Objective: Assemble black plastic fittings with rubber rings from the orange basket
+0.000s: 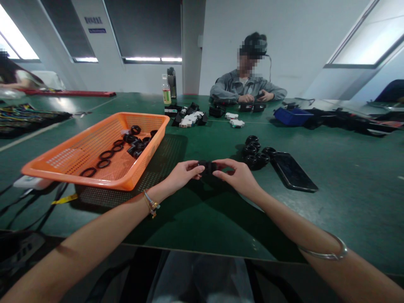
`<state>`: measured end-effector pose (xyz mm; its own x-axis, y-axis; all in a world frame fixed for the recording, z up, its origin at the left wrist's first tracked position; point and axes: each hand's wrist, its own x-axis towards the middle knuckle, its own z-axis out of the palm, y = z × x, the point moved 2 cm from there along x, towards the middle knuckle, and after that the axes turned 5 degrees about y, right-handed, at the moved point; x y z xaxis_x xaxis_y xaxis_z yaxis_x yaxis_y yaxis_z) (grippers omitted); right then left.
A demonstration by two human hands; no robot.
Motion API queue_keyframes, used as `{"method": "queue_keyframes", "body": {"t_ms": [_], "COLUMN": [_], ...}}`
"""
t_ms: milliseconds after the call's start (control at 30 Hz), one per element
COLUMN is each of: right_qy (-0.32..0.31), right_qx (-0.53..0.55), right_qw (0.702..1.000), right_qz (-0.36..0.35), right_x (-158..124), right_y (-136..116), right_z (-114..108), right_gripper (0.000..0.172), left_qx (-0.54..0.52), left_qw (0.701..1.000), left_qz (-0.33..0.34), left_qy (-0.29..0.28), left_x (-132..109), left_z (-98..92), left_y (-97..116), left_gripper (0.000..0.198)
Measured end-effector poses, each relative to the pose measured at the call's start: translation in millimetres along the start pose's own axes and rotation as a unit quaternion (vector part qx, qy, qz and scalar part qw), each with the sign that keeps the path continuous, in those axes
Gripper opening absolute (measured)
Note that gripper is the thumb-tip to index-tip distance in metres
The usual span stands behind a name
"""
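Observation:
Between my two hands, just above the green table (pixel 217 223), is a small black cylindrical part (pixel 207 167). My left hand (pixel 183 174) pinches its left end between thumb and fingers. At its right end my right hand (pixel 236 174) grips it the same way. Fingertips cover both ends, so I cannot tell whether it is one piece or two joined. Several glossy black ring-shaped parts (pixel 252 151) lie in a cluster beyond my right hand. To the left stands an orange perforated basket (pixel 139 172), with black rings (pixel 104 163) and other black parts (pixel 139 147) inside.
A dark phone (pixel 293 172) lies right of the ring cluster. Farther back are black and white pieces (pixel 189 117), a bottle (pixel 166 89) and a blue bin (pixel 293 116). Across the table a person in a grey jacket (pixel 232 84) handles dark items. Cables (pixel 47 206) run under the basket's left side.

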<state>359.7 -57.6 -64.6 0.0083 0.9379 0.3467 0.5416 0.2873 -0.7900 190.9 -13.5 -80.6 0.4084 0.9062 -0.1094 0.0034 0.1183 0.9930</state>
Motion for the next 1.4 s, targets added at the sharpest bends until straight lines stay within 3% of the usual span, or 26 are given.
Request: {"method": "queue_keyframes", "body": {"t_ms": [133,267,467,800,1100,1400], "right_qy": [0.013,0.016,0.001,0.006,-0.005,-0.021], "right_qx": [0.032,0.059,0.051,0.011,0.032,0.015], "right_qw": [0.999,0.998,0.999,1.0,0.999,1.0], "right_qz": [0.01,0.002,-0.02,-0.013,0.013,-0.011], "right_x": [-0.9,-1.7,-2.8,-2.3,-2.0,-1.4], "right_y": [0.6,-1.0,-2.9,-1.3,-0.7,-0.7], "right_z": [2.1,2.7,1.4,1.0,0.3,-2.0], "right_gripper": [0.03,0.024,0.033,0.033,0.033,0.034], "left_qx": [-0.006,-0.012,-0.027,-0.024,-0.01,-0.026], "left_qw": [1.0,1.0,1.0,1.0,1.0,1.0], "left_qz": [-0.003,0.0,-0.007,-0.004,0.009,-0.01], "left_qy": [0.006,-0.001,0.004,-0.007,-0.007,-0.005], "left_x": [-0.3,-0.9,-0.9,-1.2,-0.7,-2.1], "left_z": [0.6,0.3,0.8,-0.2,0.0,-0.4], "left_y": [0.3,-0.2,0.5,0.2,0.1,-0.1], "left_gripper": [0.034,0.036,0.035,0.043,0.037,0.037]}}
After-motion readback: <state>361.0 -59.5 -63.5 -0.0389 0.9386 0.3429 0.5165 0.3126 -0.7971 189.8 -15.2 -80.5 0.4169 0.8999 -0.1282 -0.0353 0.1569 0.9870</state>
